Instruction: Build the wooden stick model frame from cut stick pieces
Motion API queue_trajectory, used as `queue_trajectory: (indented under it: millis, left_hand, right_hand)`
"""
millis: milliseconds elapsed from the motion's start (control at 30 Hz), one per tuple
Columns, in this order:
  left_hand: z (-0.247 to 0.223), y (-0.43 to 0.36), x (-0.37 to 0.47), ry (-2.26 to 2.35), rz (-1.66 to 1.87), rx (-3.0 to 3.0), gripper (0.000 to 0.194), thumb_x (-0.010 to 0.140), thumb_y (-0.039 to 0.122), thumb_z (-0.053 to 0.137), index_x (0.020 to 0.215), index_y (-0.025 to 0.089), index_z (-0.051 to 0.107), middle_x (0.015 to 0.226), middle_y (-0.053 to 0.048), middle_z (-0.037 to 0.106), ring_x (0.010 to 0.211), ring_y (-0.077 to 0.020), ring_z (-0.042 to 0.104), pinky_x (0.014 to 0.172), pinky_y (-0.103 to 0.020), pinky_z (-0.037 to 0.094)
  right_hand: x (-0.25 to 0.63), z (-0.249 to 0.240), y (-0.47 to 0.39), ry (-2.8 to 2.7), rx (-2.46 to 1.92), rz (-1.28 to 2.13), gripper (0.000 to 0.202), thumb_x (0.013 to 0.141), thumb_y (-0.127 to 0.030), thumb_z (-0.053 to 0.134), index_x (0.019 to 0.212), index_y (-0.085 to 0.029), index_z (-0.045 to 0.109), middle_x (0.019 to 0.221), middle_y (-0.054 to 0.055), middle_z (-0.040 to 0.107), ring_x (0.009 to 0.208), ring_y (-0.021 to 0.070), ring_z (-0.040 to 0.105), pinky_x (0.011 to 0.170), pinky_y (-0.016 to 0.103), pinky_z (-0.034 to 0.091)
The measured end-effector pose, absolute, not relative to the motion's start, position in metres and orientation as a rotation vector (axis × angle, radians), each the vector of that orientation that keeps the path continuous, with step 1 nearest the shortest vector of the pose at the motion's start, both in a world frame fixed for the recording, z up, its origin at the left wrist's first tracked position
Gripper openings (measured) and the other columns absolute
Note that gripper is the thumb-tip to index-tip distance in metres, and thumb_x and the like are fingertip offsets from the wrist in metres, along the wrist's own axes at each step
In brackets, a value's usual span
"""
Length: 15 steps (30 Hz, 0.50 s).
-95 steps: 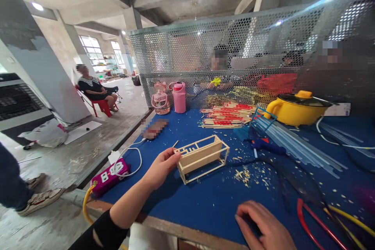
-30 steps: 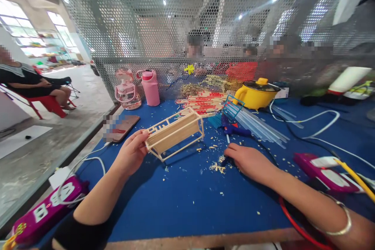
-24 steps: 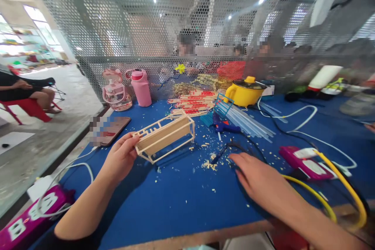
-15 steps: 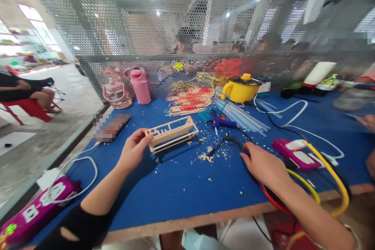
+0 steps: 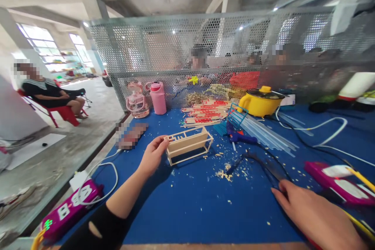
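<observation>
Wooden frame [image 5: 189, 143], left of the wood chips [image 5: 225, 174]: left end pinched in the left hand [image 5: 152, 155]. Right hand [image 5: 315, 207], near right: fingers partly hidden, grip cannot be determined. Phone [image 5: 133, 136], left: pixelated, surface unreadable.

No text, brand or number can be read. At the near end of the purple plastic power strip with white socket faces [image 5: 55, 218], small green marks are seen, but cannot be made out as figures or signs. The flat brownish phone [image 5: 136, 133] is partly pixelated, and no lettering can be read on it.
</observation>
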<state>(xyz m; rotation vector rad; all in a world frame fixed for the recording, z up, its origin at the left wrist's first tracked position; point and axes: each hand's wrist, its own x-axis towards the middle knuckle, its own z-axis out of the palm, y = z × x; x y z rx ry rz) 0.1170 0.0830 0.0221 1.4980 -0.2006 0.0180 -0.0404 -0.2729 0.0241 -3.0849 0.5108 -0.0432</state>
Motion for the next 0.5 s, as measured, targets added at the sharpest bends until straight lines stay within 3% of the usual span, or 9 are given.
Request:
queue_trajectory:
  millis: [67,167,233,333,400,500]
  left_hand:
    - [0.024,0.084,0.116,-0.198,-0.002,1.497,0.042,0.077,0.047,0.062,0.102,0.014,0.063,0.099,-0.010,0.069,0.089,-0.0212,0.063,0.084,-0.033,0.046]
    - [0.026,0.085,0.114,-0.165,-0.008,1.505,0.045,0.076,0.049,0.062,0.105,0.015,0.061,0.103,-0.009,0.068,0.094,-0.0218,0.062,0.086,-0.033,0.045]
    - [0.027,0.085,0.113,-0.142,-0.003,1.521,0.048,0.075,0.052,0.062,0.106,0.015,0.060,0.105,-0.009,0.067,0.096,-0.0221,0.062,0.085,-0.033,0.046]
    - [0.027,0.083,0.109,-0.141,0.004,1.566,0.052,0.075,0.057,0.059,0.107,0.016,0.059,0.106,-0.009,0.066,0.095,-0.0224,0.061,0.083,-0.032,0.047]
    - [0.026,0.081,0.108,-0.132,0.022,1.588,0.054,0.076,0.059,0.056,0.110,0.017,0.057,0.108,-0.008,0.065,0.095,-0.0222,0.060,0.082,-0.033,0.047]
    - [0.026,0.080,0.108,-0.109,0.041,1.586,0.054,0.079,0.060,0.051,0.114,0.020,0.052,0.111,-0.008,0.062,0.099,-0.0226,0.059,0.085,-0.035,0.047]
  right_hand:
    - [-0.035,0.031,-0.269,0.566,-3.077,0.196,0.030,0.090,-0.033,0.034,0.071,-0.022,0.055,0.070,0.010,0.070,0.072,0.0310,0.069,0.056,0.036,0.037]
    - [-0.032,0.040,-0.263,0.636,-3.042,0.271,0.033,0.090,-0.032,0.030,0.070,-0.021,0.054,0.073,0.011,0.070,0.075,0.0309,0.068,0.061,0.037,0.039]
    - [-0.033,0.040,-0.264,0.688,-3.008,0.221,0.034,0.091,-0.032,0.025,0.090,-0.018,0.056,0.074,0.012,0.070,0.077,0.0315,0.068,0.063,0.038,0.040]
    - [-0.037,0.036,-0.270,0.704,-2.915,0.056,0.043,0.091,-0.030,0.022,0.122,-0.011,0.045,0.085,0.016,0.070,0.083,0.0314,0.067,0.069,0.039,0.043]
    - [-0.042,0.034,-0.273,0.668,-2.785,-0.043,0.047,0.090,-0.032,0.024,0.127,-0.010,0.042,0.087,0.015,0.070,0.083,0.0290,0.067,0.071,0.037,0.046]
    - [-0.051,0.032,-0.277,0.634,-2.522,-0.120,0.048,0.087,-0.039,0.028,0.121,-0.011,0.048,0.071,0.009,0.067,0.069,0.0247,0.066,0.066,0.034,0.049]
